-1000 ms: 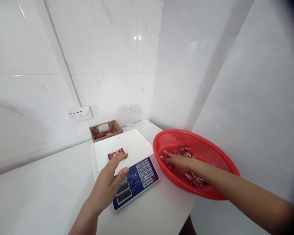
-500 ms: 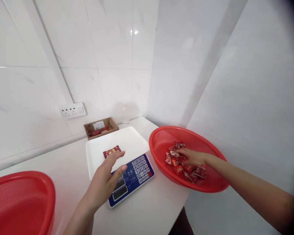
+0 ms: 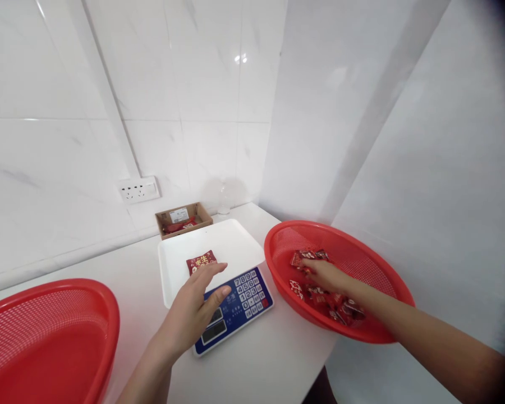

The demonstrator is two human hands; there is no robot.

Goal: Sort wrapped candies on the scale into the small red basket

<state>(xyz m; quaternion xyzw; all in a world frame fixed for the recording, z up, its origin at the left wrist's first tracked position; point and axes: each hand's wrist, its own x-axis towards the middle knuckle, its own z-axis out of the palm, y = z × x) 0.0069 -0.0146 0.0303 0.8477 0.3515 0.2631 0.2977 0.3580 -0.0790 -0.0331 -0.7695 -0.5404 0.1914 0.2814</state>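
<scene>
My left hand (image 3: pixel 197 306) hovers over the near side of a digital scale (image 3: pixel 242 303), its fingers apart and nothing in them. Beyond its fingertips, one dark red snack packet (image 3: pixel 201 260) lies on the scale's white pan (image 3: pixel 231 241). My right hand (image 3: pixel 326 276) reaches into a red plastic basket (image 3: pixel 370 261) on the right. Its fingers are stretched out and touch the small red packets (image 3: pixel 309 256) there; the undersides of the fingers are hidden. More packets (image 3: pixel 347 311) lie below the hand and wrist.
Another red basket (image 3: pixel 109 331) stands at the left. Behind the scale sits a small cardboard box (image 3: pixel 204 216) with red packets inside, beside a clear bottle-like object (image 3: pixel 223 199). The white table (image 3: pixel 273 359) meets tiled walls, with a socket (image 3: pixel 138 189) on the left one.
My right hand has shifted among the packets, and some now lie bunched toward the basket's far side. My left hand keeps its pose over the scale. The whole view has swung slightly left.
</scene>
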